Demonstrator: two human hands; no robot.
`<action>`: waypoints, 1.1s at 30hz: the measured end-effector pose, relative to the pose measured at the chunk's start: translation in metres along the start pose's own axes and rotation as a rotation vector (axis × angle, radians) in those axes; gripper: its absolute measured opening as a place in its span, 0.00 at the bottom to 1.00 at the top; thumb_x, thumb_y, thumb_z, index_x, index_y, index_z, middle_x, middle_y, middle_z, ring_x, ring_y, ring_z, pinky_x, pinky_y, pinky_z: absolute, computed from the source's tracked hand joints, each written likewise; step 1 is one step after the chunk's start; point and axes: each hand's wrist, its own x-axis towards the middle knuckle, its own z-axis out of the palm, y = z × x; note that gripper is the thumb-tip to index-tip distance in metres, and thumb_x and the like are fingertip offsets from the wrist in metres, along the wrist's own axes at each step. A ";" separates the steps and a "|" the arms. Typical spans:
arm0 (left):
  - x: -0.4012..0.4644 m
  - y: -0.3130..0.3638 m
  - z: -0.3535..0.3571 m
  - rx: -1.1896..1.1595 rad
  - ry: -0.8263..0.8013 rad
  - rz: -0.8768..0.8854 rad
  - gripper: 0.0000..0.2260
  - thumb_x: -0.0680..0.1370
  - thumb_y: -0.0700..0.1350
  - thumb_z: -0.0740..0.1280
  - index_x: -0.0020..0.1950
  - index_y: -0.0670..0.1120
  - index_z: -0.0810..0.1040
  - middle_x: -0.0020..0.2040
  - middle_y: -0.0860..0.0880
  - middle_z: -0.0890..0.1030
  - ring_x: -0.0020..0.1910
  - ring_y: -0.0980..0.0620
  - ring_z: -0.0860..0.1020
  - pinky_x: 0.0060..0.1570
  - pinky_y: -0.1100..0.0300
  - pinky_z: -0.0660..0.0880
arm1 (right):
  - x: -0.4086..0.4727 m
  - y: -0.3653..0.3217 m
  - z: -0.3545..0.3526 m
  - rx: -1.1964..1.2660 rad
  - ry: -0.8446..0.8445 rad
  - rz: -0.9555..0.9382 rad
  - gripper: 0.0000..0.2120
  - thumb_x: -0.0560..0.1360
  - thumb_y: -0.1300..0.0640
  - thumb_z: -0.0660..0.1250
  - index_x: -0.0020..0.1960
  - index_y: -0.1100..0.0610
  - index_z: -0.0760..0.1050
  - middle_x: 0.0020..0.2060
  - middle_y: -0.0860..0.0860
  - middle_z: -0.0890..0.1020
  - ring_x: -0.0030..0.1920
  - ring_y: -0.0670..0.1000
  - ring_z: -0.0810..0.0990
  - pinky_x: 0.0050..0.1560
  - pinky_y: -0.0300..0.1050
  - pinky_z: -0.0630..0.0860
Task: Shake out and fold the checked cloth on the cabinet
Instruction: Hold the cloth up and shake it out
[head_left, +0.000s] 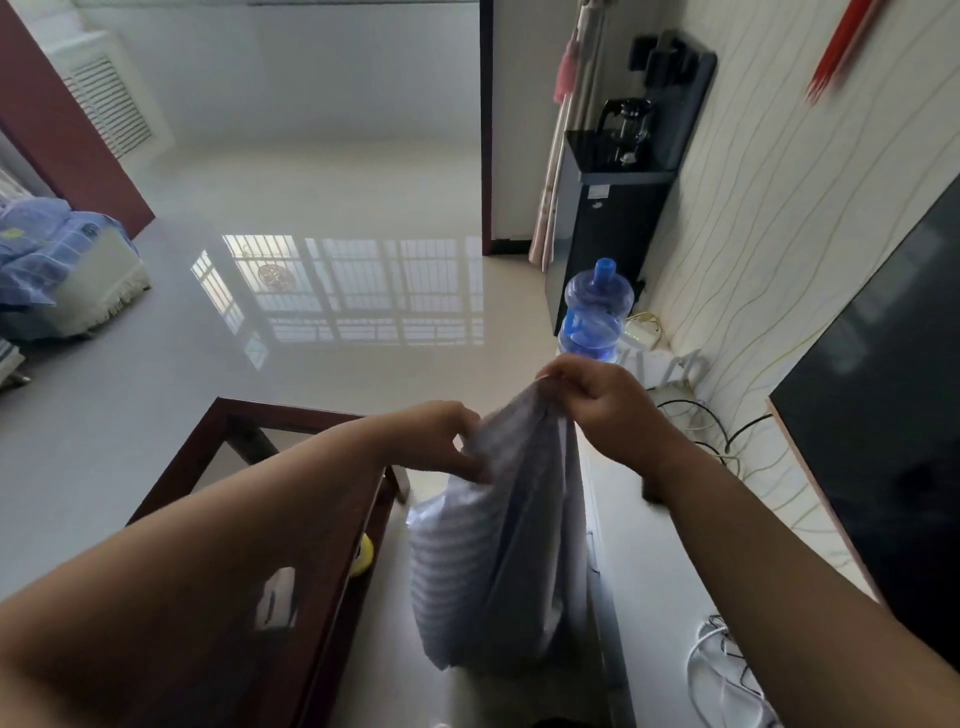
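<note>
The checked cloth (493, 545), pale blue-grey with fine stripes, hangs in the air in front of me, bunched and blurred by motion. My right hand (597, 400) pinches its top edge at the highest point. My left hand (441, 436) grips the cloth's upper left edge a little lower. The cloth's lower end dangles over the gap between the table and the white cabinet top (675, 571) on the right. Both forearms reach in from the bottom of the view.
A dark wooden glass-topped table (249, 519) stands to my left. A black TV screen (893, 441) and cables (722, 670) sit on the cabinet at right. Beyond are a blue water jug (595, 317), a black water dispenser (608, 218) and shiny open floor.
</note>
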 end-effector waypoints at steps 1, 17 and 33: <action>0.000 -0.006 0.002 0.046 -0.001 -0.021 0.05 0.68 0.58 0.73 0.40 0.59 0.81 0.43 0.57 0.81 0.48 0.54 0.77 0.53 0.56 0.73 | 0.000 0.002 -0.003 0.015 0.051 0.024 0.08 0.77 0.63 0.63 0.46 0.53 0.78 0.36 0.39 0.79 0.39 0.34 0.77 0.44 0.25 0.70; -0.029 -0.020 -0.077 0.477 0.602 -0.096 0.10 0.76 0.52 0.66 0.44 0.47 0.83 0.37 0.49 0.78 0.39 0.46 0.78 0.40 0.57 0.73 | 0.049 0.032 -0.091 0.080 0.671 0.213 0.08 0.78 0.55 0.64 0.48 0.58 0.79 0.41 0.55 0.83 0.44 0.56 0.82 0.48 0.50 0.80; -0.049 -0.018 -0.062 0.386 0.634 -0.254 0.14 0.75 0.58 0.65 0.39 0.49 0.71 0.34 0.53 0.73 0.38 0.47 0.77 0.37 0.55 0.70 | 0.121 0.007 -0.139 0.393 0.760 0.277 0.12 0.71 0.68 0.61 0.46 0.58 0.82 0.44 0.55 0.83 0.45 0.53 0.79 0.45 0.47 0.77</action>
